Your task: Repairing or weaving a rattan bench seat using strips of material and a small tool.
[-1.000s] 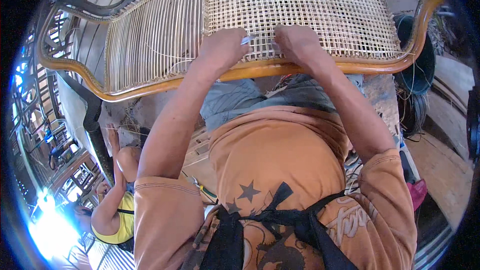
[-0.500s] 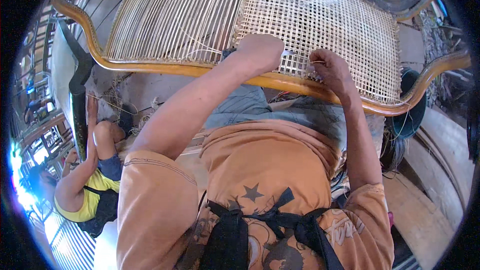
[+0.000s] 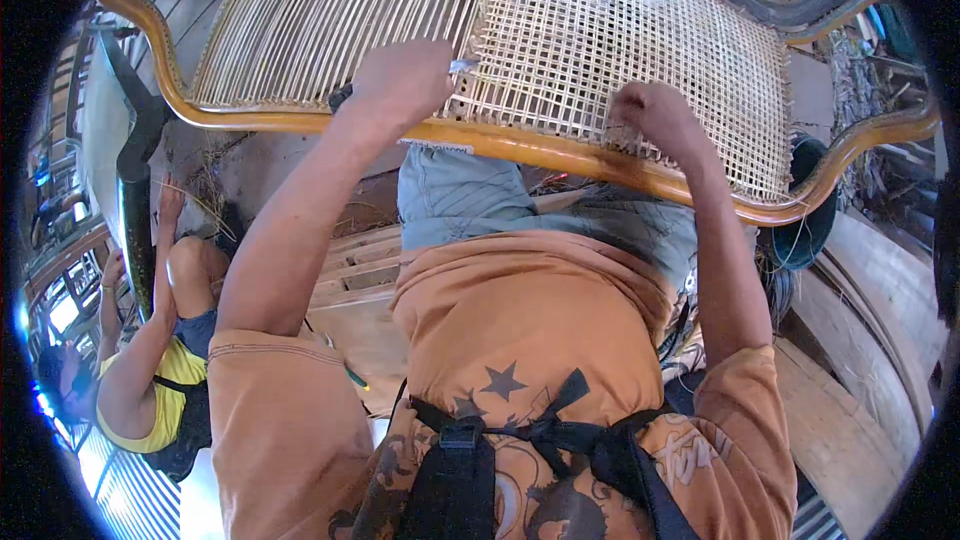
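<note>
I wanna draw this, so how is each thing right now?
Left hand: closed around a tool
Tool: partly hidden, metal tip showing
Right hand: fingers curled
Right cane section: woven into a grid
Left cane section: unwoven strands running one way
Wooden frame: glossy
Co-worker: knee bent

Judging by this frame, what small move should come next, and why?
Probably bring the left hand toward the right hand: the dark-handled tool it grips points that way, and the right hand curls over the woven cane near the wooden rail, though whether it pinches anything is unclear.
</note>
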{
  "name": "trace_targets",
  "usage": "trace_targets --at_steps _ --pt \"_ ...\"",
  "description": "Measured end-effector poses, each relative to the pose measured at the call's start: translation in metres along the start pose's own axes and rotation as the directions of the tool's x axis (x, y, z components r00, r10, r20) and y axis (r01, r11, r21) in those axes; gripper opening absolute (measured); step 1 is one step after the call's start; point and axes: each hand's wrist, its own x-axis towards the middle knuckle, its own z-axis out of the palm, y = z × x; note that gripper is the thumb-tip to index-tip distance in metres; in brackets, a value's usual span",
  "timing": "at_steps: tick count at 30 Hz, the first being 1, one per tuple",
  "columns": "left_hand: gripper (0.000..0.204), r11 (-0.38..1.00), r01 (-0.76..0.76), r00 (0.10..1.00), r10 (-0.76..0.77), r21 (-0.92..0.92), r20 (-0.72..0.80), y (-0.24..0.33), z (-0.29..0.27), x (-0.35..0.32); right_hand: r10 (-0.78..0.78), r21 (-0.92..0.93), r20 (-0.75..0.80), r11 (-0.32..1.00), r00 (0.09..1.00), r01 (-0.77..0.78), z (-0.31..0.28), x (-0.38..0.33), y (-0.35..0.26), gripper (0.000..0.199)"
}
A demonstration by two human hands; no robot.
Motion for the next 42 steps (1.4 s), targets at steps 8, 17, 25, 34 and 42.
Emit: trace_targets --at_steps 8,17,25,34,42 --pt "0.022 0.98 -0.188 0.962 0.169 -0.07 -0.212 0.026 -0.024 -0.004 -0.176 0.296 -0.046 0.938 0.983 0.181 0.01 0.028 -0.084 0.029" --pt "0.024 0.982 -0.187 0.961 0.188 -0.025 0.203 0.073 0.002 0.03 0.075 0.201 0.016 0.977 0.997 -0.077 0.014 0.014 -0.04 0.021" --pt "0.023 0.963 -0.26 0.93 0.229 0.072 0.289 0.09 0.002 0.04 0.08 0.24 0.048 0.967 0.996 -0.09 0.017 0.018 -0.031 0.023" --pt "0.029 0.976 -0.175 0.926 0.207 -0.127 0.316 0.069 0.018 0.042 0.078 -0.043 0.064 0.996 0.995 -0.075 0.024 0.034 -0.035 0.02" --pt "0.031 0.974 -0.103 0.896 0.179 -0.201 0.408 0.067 0.012 0.046 -0.01 -0.037 -0.075 0.999 0.997 0.007 0.036 0.03 -0.037 0.025"
